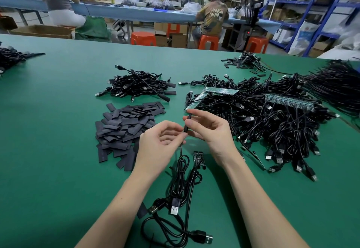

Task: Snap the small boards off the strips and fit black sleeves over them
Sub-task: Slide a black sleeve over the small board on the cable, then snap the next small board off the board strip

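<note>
1. The left hand [162, 137] and right hand [209, 129] meet above the green table [58, 169], both pinching one upright black sleeve [187, 123] between curled fingers.
2. A thin cable [182, 162] hangs from the sleeve's lower end down to the table.
3. A pile of flat sleeves [126, 129] lies just left of the hands.
4. Green board strips [221, 91] rest on a big tangle of cables [272, 127] to the right (USB plugs poking out).
5. A small snapped-off board [198, 158] lies below the hands.

two hands [161, 136], three orange stools [143, 38], two seated people [213, 17]
</note>
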`<state>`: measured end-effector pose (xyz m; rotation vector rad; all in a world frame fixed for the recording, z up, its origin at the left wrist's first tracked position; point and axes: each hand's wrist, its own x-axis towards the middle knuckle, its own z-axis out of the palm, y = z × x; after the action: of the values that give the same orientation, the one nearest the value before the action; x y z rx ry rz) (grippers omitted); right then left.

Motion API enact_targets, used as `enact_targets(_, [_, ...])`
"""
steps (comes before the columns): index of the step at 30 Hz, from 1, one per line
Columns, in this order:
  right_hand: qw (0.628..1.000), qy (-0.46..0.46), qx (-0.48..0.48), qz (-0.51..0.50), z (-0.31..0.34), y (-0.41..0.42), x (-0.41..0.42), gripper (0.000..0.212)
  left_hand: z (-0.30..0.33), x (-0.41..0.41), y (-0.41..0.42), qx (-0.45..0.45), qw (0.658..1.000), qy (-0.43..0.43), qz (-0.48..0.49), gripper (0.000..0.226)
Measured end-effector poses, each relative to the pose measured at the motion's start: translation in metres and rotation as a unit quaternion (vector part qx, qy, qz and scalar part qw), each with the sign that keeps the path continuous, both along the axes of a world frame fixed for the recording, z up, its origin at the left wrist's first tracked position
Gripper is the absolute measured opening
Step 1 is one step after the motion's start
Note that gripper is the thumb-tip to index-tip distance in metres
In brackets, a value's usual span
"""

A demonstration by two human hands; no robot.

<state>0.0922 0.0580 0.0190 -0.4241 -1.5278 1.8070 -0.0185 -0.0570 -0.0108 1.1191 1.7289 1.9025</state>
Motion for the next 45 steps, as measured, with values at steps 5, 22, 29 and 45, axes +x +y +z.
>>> enact_targets(5, [0.999, 0.002, 0.04, -0.017, 0.003, 0.0, -0.001, 0.055, 0.0, 0.0, 0.001, -0.016, 1.0, -0.016, 0.003, 0.014])
enact_targets(22, [1.0, -0.005, 0.002, -0.008, 0.0, 0.009, 0.005, 0.025, 0.004, 0.002, 0.0, -0.03, 1.0, 0.001, -0.007, 0.007])
enact_targets(29, [0.997, 0.037, -0.066, -0.031, 0.006, 0.011, 0.005, 0.034, 0.01, 0.007, 0.001, -0.055, 0.997, 0.029, -0.038, 0.006])
enact_targets(45, [0.976, 0.006, -0.188, -0.107, -0.003, 0.01, -0.007, 0.025, 0.052, -0.007, 0.03, -0.084, 0.985, -0.14, -0.058, 0.021])
